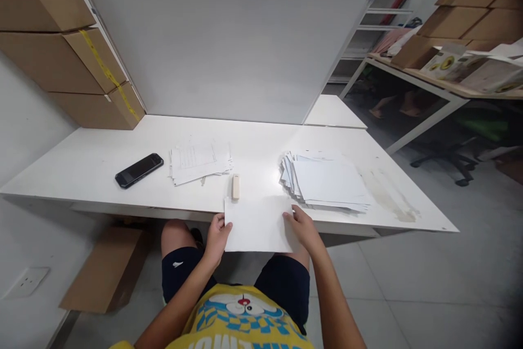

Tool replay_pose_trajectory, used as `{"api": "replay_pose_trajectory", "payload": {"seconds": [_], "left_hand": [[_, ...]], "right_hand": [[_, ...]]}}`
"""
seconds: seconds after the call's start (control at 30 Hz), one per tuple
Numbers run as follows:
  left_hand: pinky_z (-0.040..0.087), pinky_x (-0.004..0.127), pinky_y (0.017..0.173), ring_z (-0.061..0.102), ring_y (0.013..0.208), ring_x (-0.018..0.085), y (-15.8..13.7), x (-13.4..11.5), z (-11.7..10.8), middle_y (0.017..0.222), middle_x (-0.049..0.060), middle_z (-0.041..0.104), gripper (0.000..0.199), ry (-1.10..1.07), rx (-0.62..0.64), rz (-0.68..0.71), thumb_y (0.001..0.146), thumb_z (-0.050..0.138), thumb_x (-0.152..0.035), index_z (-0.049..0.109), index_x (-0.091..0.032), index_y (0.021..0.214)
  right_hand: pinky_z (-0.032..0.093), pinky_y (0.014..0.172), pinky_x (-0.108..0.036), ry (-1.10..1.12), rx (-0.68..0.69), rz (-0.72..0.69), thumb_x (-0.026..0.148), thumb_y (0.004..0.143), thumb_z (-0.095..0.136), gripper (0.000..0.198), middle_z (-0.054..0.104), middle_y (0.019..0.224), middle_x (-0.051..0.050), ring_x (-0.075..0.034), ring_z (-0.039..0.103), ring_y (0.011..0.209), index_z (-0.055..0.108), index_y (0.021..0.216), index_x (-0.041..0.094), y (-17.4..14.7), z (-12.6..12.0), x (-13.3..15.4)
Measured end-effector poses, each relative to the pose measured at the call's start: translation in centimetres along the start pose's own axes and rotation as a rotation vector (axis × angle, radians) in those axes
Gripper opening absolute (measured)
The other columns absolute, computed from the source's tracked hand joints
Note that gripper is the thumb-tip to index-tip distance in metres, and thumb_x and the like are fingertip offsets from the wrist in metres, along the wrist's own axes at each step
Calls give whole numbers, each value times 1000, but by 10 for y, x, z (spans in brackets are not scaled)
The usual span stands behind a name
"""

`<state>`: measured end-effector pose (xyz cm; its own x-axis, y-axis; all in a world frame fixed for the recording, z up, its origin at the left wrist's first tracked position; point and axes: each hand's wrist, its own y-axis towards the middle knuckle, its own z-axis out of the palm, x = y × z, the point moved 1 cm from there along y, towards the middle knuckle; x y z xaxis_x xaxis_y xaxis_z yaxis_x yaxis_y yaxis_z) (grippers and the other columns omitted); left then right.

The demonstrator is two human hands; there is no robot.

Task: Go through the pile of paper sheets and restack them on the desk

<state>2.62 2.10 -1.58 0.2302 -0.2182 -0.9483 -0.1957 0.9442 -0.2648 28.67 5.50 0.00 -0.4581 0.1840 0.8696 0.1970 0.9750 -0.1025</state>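
Observation:
Between my two hands a white sheet of paper (259, 226) is held roughly level at the desk's front edge; I cannot tell whether it is one sheet or several. My left hand (218, 237) pinches its left side, thumb on top. On the right side, my right hand (301, 225) grips it the same way, with the fingers underneath. Just beyond the paper stands a small beige stapler-like block (236, 187). A loose stack of printed papers (196, 163) lies to the left, and a thicker, uneven stack of white paper (327, 181) lies to the right.
A black phone (139, 170) rests on the left of the white desk (98, 158). A whiteboard (229, 44) stands upright along the back. Cardboard boxes (85, 66) are piled at the left, and another box (106, 267) sits under the desk. A grey stain marks the desk's right side.

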Motion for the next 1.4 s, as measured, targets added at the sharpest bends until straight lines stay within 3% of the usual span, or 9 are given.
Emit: {"api": "replay_pose_trajectory", "payload": {"seconds": [0.13,0.27,0.37,0.47,0.57,0.73,0.9,1.13,1.4], "left_hand": [[49,30,71,66,80,20,1,4,4,89,6,70,39,-33,-9,20,66,72,-34,51,-17,95],[49,31,78,66,88,20,-1,10,10,96,6,69,40,-54,-71,55,67,69,-28,51,-18,101],[48,33,86,63,103,22,-4,17,13,105,9,68,35,-54,-83,56,74,64,-31,55,-18,106],[47,35,89,61,108,26,-3,21,19,107,11,69,34,-51,45,16,77,62,-32,61,-16,106],[46,35,90,62,105,26,0,16,27,105,10,70,29,-32,123,24,73,64,-30,65,-16,99],[45,33,90,62,98,24,1,-3,36,101,9,71,25,-56,103,50,69,64,-30,66,-15,89],[47,34,86,64,92,24,-1,-5,31,93,8,72,30,-84,82,-16,70,66,-34,66,-14,93],[46,31,77,62,81,23,6,-3,18,76,6,69,30,34,84,-20,65,71,-42,65,-14,73],[48,32,79,64,88,26,-8,-6,13,90,9,73,43,16,84,-17,65,73,-47,69,-13,92]], "right_hand": [[41,96,-46,-165,-149,-304,37,84,51,44,62,121,-13,-32,52,117,58,125,21,-10,9,42],[35,105,-48,-258,-5,-615,27,89,43,42,52,137,-9,-29,41,131,56,129,22,-22,56,89],[36,107,-46,-374,135,-694,15,87,39,50,47,143,-10,-27,37,135,50,136,15,-24,98,97],[37,106,-46,-438,154,-702,4,79,39,62,43,146,-11,-27,34,137,44,141,11,-21,119,88],[36,107,-46,-458,140,-699,0,75,38,66,43,147,-7,-29,31,139,47,139,12,-18,120,81],[36,107,-47,-454,182,-672,1,75,39,65,45,145,-4,-29,31,139,49,138,16,-20,111,85],[34,107,-46,-436,174,-640,0,73,40,68,42,147,-3,-28,31,139,47,139,17,-25,113,83],[30,109,-50,-454,170,-612,0,73,40,70,36,150,-6,-29,29,140,45,140,16,-29,127,76],[22,114,-54,-473,187,-835,3,75,41,77,27,155,-2,-27,14,145,30,148,23,-31,102,78]]}}
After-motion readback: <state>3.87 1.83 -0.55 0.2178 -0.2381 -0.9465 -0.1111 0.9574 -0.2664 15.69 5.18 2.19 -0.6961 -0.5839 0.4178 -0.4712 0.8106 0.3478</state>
